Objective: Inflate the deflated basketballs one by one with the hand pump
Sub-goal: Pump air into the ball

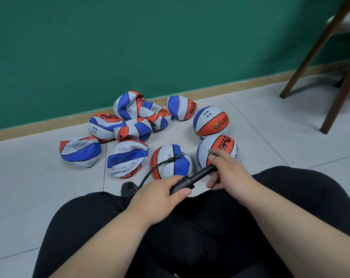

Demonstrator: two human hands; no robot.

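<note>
Left hand (162, 195) is wrapped round the barrel of the pump (185, 184), thumb along the top and fingers curled under. Right hand (228, 169) is closed round the handle end. I can see a stretch of bare rod (205, 173) between the two fists, so the stroke looks part-way out. The pump's long axis runs from 8 o'clock up to 2 o'clock across the lap, barrel low and left, handle high and right.

Sweeping the floor now, left to right. Two flat balls (80, 151) lie out at 10 o'clock, with a crumpled pile of more behind them near the wall. A shoe (129, 188) pokes out just left of the left hand. The hose (173, 157) comes from behind the left hand, loops out toward 10 o'clock and arcs over onto the top of the centre ball (178, 167). That ball sits at 12 o'clock, just beyond the hands, and it's the one being filled. It looks close to round, but I can't judge firmness from here. Two round balls (211, 122) sit at 1 o'clock, the nearer one partly behind the right hand.

The next push, as I read it: right hand drives down the axis toward 8 o'clock while the left holds the barrel steady. The left hand is nearer the hose, so any twist there could tug the needle.
</note>
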